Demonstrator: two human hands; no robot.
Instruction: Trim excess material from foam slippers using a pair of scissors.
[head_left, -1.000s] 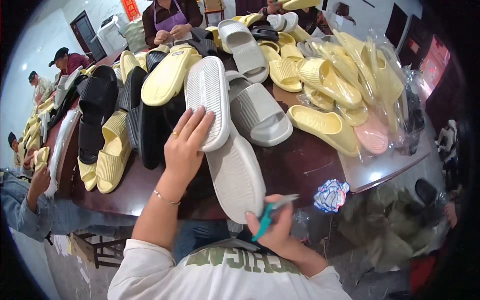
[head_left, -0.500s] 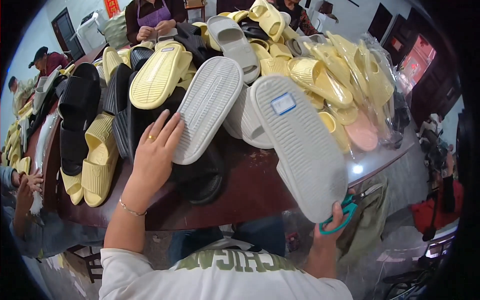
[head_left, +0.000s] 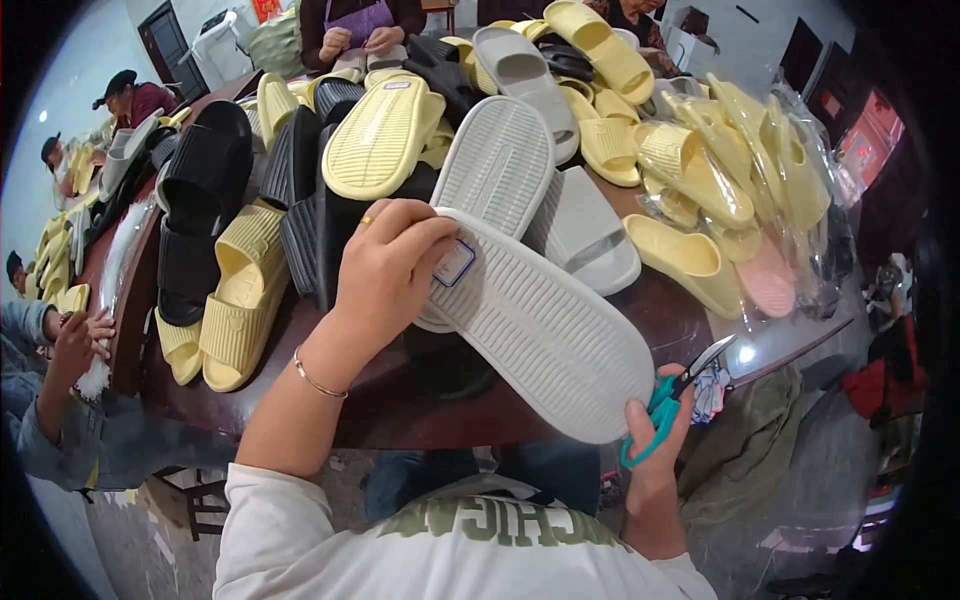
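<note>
A grey slipper [head_left: 560, 340] is held sole up between my hands, slanting down to the right above the table edge. Closed fingers of my left hand [head_left: 385, 265] grip its upper left end, beside a small white label with a blue border [head_left: 457, 264]. My right hand [head_left: 662, 450] pinches the lower right end. That same hand also holds scissors with teal handles [head_left: 661, 404], blades pointing up to the right. Just behind lies another grey slipper [head_left: 497, 165], sole up, partly covered by the held one. A further grey slipper [head_left: 585, 225] rests to its right.
Yellow slippers [head_left: 375, 140] and black slippers [head_left: 203, 185] are heaped across the dark red table [head_left: 400, 410]. Several yellow ones at the right lie in clear plastic bags [head_left: 790, 180]. Across the table a person in a purple apron [head_left: 360, 25] works; other people sit at the left.
My left hand has left the grey slipper behind and now grips the labelled end of the held one. That slipper has tilted toward the left. The view has shifted slightly.
</note>
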